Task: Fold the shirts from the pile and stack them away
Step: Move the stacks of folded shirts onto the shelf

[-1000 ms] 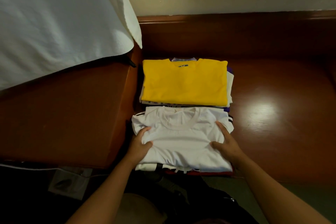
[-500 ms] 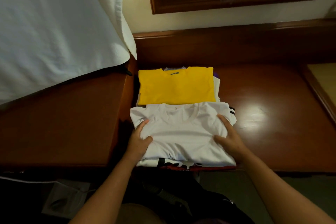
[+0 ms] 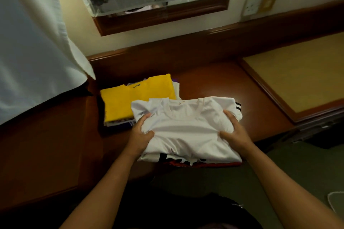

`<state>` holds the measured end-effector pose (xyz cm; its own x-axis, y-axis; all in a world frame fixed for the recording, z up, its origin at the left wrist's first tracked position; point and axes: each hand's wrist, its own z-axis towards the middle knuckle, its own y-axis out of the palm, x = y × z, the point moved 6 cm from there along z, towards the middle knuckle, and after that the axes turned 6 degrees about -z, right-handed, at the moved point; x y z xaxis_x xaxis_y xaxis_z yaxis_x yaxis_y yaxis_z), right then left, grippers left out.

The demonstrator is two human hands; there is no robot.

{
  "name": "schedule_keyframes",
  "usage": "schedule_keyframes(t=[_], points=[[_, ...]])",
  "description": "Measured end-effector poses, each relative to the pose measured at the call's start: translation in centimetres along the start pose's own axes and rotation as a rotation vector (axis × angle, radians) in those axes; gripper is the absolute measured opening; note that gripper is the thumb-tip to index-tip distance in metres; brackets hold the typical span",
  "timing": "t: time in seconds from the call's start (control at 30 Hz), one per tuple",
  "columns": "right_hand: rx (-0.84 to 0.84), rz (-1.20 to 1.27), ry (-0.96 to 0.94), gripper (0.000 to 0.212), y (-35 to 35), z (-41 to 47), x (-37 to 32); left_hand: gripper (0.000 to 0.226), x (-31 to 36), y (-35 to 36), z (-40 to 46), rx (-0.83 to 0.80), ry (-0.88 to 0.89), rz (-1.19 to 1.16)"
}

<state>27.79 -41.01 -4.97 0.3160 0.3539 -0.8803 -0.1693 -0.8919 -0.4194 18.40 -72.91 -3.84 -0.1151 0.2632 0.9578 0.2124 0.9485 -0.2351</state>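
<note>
Over the front edge of the desk, 2 hands gripping a stack of folded shirts. Left hand clamped on the left side of the white shirt on top, thumb over the cloth and fingers curled around the edge. Right hand doing the same on the right side, fingers wrapped over the fold. Looks like the whole bundle is being carried or shifted, not just the top piece, though hard to say if it's fully off the wood.

Progress-wise: pretty far along, going by what's visible. Second stack sitting just behind and to the left, yellow shirt on top, a few more layers peeking out underneath. No unfolded pile anywhere in view, so can't tell how much is left. Remaining job probably just parking this bundle somewhere.

White shirt folded into a neat rectangle, collar facing away, a bit puckered where the hands squeeze. Black-striped sleeve poking out at the right, black print and a red edge showing from shirts below.
</note>
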Motion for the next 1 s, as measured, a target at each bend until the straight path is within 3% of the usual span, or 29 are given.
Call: schedule_keyframes(t=[0.2,0.43,0.8,1.0], points=[[0.125,0.047,0.019,0.078,-6.4,-2.0,2.0,0.056,3.2,6.3,1.1,-0.119,0.066,0.034],[0.222,0.087,0.089,0.089,-15.2,-4.3,5.1,0.059,7.0,16.1,1.7,-0.209,0.123,0.066],[0.384,0.088,0.168,0.079,-33.1,-8.1,14.5,0.059,12.0,37.7,0.9,-0.42,0.105,0.041],[0.503,0.055,0.242,0.076,-42.9,-10.7,19.6,0.064,15.6,50.6,0.6,-0.542,0.197,0.1]])
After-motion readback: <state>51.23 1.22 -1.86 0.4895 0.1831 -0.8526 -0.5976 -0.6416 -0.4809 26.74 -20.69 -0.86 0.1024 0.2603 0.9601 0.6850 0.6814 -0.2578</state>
